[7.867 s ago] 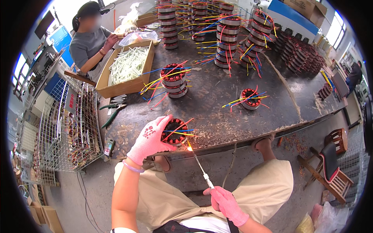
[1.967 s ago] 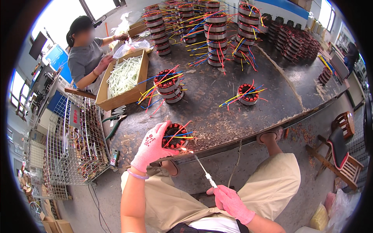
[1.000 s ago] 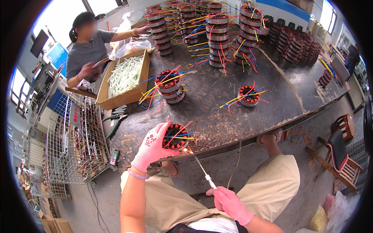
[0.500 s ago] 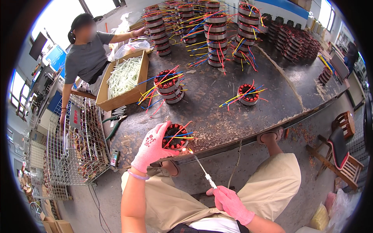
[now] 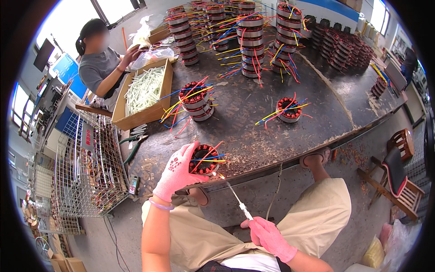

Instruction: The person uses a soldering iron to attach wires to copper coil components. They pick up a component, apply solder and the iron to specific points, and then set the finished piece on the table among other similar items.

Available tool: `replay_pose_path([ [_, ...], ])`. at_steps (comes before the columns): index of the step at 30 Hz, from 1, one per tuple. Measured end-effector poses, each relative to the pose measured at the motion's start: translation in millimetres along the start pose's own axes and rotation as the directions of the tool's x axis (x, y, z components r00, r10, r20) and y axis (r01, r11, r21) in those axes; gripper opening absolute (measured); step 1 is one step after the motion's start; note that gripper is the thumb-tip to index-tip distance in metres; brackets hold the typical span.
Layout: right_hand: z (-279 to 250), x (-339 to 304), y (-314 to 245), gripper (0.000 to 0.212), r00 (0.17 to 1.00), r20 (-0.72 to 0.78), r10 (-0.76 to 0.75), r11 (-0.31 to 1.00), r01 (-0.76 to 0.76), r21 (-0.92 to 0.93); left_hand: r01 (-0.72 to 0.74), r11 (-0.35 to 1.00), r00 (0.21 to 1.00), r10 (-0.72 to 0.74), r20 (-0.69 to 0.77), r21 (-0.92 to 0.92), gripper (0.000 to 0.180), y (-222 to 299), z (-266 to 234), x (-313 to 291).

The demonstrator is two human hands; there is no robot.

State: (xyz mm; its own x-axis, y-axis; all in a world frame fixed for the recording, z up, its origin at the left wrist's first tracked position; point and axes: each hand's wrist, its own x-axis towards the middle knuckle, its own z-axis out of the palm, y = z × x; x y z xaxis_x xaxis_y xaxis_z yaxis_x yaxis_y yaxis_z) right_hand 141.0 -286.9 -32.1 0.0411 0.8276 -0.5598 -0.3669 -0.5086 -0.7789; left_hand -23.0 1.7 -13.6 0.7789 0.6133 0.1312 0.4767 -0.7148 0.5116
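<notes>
left hand (image 5: 177,171) clamps the wound stator (image 5: 204,159); right hand (image 5: 268,234) pinches a thin torch (image 5: 236,199). pliers (image 5: 132,146) and cardboard box (image 5: 141,95) lie leftward

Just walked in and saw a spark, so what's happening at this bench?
A seated person in pink gloves steadies a wound motor stator at the table edge with the left hand. The right hand holds a thin soldering tool, its glowing tip at the stator's coloured wires. More stators stand farther back, and another person works by a cardboard box.

Co-worker (image 5: 102,63) turned back to the bags (image 5: 152,53), arm seemingly withdrawn from stacks.
</notes>
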Motion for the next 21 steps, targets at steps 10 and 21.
replay_pose_path([
  [10,-2,-3,0,0.033,1.0,-0.021,-0.007,0.999,0.008,0.052,-0.073,0.995,0.994,0.078,-0.08,0.064,0.097,-1,9,3],
  [21,-17,-27,-10,0.037,0.987,-0.144,-0.066,0.994,0.078,0.078,-0.075,0.997,0.996,0.077,-0.041,0.036,0.097,8,14,4],
])
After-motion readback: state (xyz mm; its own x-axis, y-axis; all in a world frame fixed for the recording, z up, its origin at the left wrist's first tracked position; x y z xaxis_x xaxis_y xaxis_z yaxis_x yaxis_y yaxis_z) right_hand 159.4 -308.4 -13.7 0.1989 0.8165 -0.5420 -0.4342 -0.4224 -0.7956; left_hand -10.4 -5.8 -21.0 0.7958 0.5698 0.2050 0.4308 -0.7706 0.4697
